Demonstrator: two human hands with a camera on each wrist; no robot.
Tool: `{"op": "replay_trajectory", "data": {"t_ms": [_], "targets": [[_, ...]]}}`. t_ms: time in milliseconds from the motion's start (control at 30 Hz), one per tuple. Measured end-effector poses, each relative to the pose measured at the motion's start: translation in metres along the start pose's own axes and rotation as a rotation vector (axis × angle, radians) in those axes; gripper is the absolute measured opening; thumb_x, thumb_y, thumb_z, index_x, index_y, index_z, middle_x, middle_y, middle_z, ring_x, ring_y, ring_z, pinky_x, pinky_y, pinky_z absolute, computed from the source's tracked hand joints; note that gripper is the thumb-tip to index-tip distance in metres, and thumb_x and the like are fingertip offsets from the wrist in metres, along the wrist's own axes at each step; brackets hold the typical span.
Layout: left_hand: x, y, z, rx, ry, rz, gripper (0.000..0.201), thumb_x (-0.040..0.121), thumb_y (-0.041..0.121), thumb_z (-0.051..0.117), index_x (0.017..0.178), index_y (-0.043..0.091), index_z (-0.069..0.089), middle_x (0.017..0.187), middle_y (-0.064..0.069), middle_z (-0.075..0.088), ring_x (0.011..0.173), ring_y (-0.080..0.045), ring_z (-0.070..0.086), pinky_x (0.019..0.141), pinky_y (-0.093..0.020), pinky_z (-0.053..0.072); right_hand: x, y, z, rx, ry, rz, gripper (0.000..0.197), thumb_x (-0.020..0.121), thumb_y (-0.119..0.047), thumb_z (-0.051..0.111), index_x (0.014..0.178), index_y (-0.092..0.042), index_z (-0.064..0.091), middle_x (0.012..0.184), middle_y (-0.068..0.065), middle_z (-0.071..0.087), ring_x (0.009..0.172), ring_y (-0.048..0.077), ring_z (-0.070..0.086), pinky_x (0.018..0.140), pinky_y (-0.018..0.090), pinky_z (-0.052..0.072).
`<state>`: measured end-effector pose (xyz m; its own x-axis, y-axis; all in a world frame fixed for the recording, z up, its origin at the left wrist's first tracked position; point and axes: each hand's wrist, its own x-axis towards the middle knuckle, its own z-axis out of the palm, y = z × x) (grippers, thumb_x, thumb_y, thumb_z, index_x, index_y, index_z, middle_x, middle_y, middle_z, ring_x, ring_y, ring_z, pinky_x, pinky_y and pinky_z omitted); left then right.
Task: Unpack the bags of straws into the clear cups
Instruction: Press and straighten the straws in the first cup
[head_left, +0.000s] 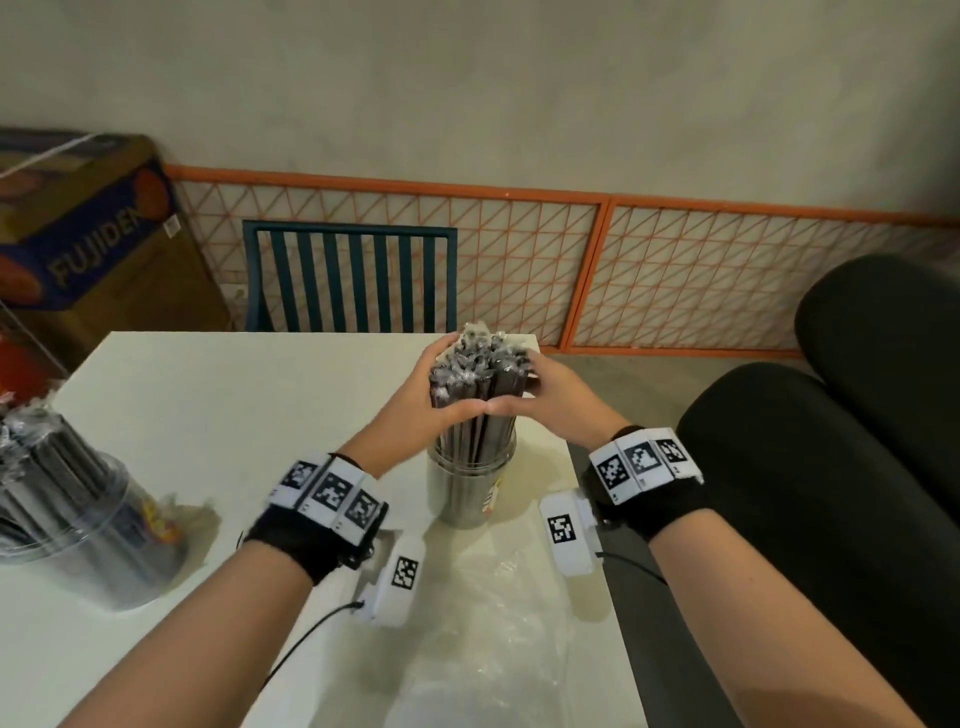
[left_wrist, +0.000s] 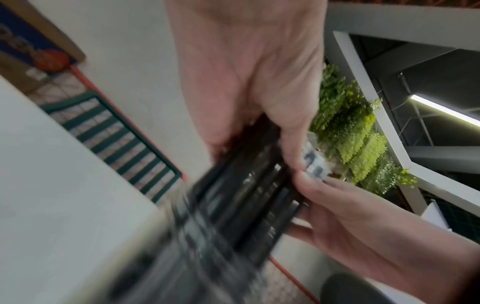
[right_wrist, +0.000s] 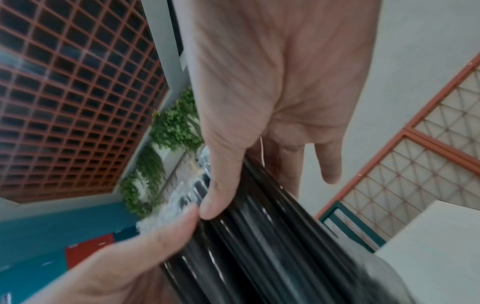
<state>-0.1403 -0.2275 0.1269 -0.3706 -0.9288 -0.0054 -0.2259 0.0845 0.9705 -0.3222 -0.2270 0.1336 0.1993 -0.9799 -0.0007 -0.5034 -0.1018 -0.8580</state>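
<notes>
We see both hands wrapped around one bundle of black, individually wrapped drinking straws (head_left: 480, 379) that stands upright in a clear cylindrical plastic cup (head_left: 470, 486) on the white table (head_left: 208, 395), towards its far right side; the left hand (head_left: 415, 397) curls round the bundle's left side near the top, the right hand (head_left: 545, 397) curls round its right side, and the two thumbs meet at the near face of the bundle; the left wrist view, blurred low down, shows the left hand (left_wrist: 246, 82) with thumb and fingers closed on the straws (left_wrist: 246, 195); the right wrist view shows the right hand (right_wrist: 272, 92) with its thumb pressed on the straws (right_wrist: 246, 246), other fingers behind them and the little finger sticking out free. At the near left edge of the table stands a second clear plastic cup (head_left: 78, 540), already packed with wrapped black straws (head_left: 41, 452); a crumpled clear plastic bag (head_left: 493, 639) lies flat on the table near us, in front of the first cup. Beyond the table's far edge we see a dark green slatted chair back (head_left: 353, 280), an orange wire-mesh panel (head_left: 675, 270) along the wall, and a blue and brown cardboard box (head_left: 88, 228) at far left.
</notes>
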Motion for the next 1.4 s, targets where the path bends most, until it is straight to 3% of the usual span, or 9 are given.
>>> {"op": "replay_trajectory", "data": {"t_ms": [167,300,433,600,800,900,1033,1200,1400], "targets": [[-0.003,0.004,-0.028,0.023,-0.192,-0.197,0.119,0.064,0.031,0.078,0.147,0.036,-0.006,0.157,-0.005,0.019,0.142,-0.02,0.023,0.116,-0.041,0.022,-0.004,0.01,-0.019,-0.16,-0.335,0.152,0.102,0.072,-0.02,0.08,0.15,-0.017,0.013,0.155,0.0,0.02,0.142,0.016,0.025,0.114,0.029,0.025],[-0.019,-0.006,-0.003,0.015,-0.041,-0.18,0.127,0.057,0.045,0.076,0.146,0.034,-0.014,0.158,0.0,0.014,0.142,-0.014,0.02,0.113,-0.035,0.02,0.001,0.024,-0.024,-0.125,-0.392,0.218,0.109,0.075,-0.017,0.078,0.151,-0.021,0.0,0.16,-0.005,0.005,0.146,0.014,0.013,0.11,0.024,0.017],[-0.018,-0.017,0.029,-0.103,0.135,-0.082,0.125,0.06,0.038,0.079,0.147,0.031,-0.01,0.149,0.006,0.03,0.134,-0.009,0.033,0.109,-0.03,0.031,0.008,0.02,-0.009,-0.06,-0.397,0.094,0.099,0.073,-0.012,0.079,0.148,-0.024,0.016,0.147,-0.011,0.032,0.138,0.006,0.026,0.112,0.021,0.02],[-0.002,-0.009,0.019,-0.031,0.175,0.01,0.077,0.079,0.015,0.072,0.141,0.023,0.027,0.123,0.009,0.051,0.116,-0.008,0.052,0.096,-0.023,0.043,0.014,0.01,0.002,0.056,-0.217,0.018,0.062,0.076,-0.008,0.075,0.13,-0.014,0.047,0.119,-0.001,0.062,0.108,0.008,0.058,0.097,0.024,0.046],[-0.002,-0.006,-0.011,-0.033,-0.108,-0.062,0.104,0.07,0.022,0.077,0.148,0.032,0.009,0.147,0.004,0.036,0.124,-0.006,0.043,0.107,-0.029,0.034,0.01,0.003,-0.012,-0.089,-0.296,0.085,0.098,0.07,-0.022,0.081,0.146,-0.019,0.019,0.148,0.002,0.031,0.136,0.017,0.033,0.114,0.034,0.029],[-0.008,-0.016,-0.003,-0.007,-0.067,-0.097,0.115,0.068,0.025,0.079,0.148,0.033,-0.003,0.149,0.006,0.03,0.127,-0.002,0.033,0.107,-0.025,0.027,0.0,0.012,-0.011,-0.067,-0.338,0.16,0.109,0.073,-0.013,0.078,0.15,-0.018,0.002,0.158,-0.002,0.01,0.145,0.017,0.014,0.109,0.02,0.019],[-0.009,-0.025,0.009,-0.071,-0.01,-0.081,0.113,0.07,0.018,0.078,0.149,0.03,-0.003,0.136,0.013,0.032,0.126,-0.002,0.034,0.103,-0.021,0.03,-0.008,0.015,-0.001,-0.001,-0.27,0.095,0.098,0.075,-0.004,0.076,0.148,-0.015,0.012,0.135,-0.018,0.028,0.13,-0.001,0.023,0.094,-0.009,0.02],[-0.002,-0.017,0.017,-0.028,0.031,-0.014,0.078,0.082,0.019,0.067,0.144,0.021,0.019,0.13,0.006,0.046,0.12,-0.009,0.049,0.098,-0.018,0.043,-0.004,0.02,0.015,-0.083,-0.074,0.06,0.066,0.08,-0.028,0.072,0.136,-0.016,0.039,0.132,0.003,0.056,0.121,0.016,0.053,0.106,0.04,0.043],[-0.001,0.001,0.008,0.007,0.058,0.053,0.081,0.082,0.025,0.067,0.146,0.021,0.017,0.127,0.011,0.045,0.104,0.011,0.049,0.079,0.003,0.041,-0.001,0.002,0.0,-0.077,-0.013,-0.011,0.069,0.08,-0.032,0.071,0.138,-0.014,0.039,0.132,-0.001,0.055,0.119,0.011,0.051,0.101,0.026,0.041]]}}
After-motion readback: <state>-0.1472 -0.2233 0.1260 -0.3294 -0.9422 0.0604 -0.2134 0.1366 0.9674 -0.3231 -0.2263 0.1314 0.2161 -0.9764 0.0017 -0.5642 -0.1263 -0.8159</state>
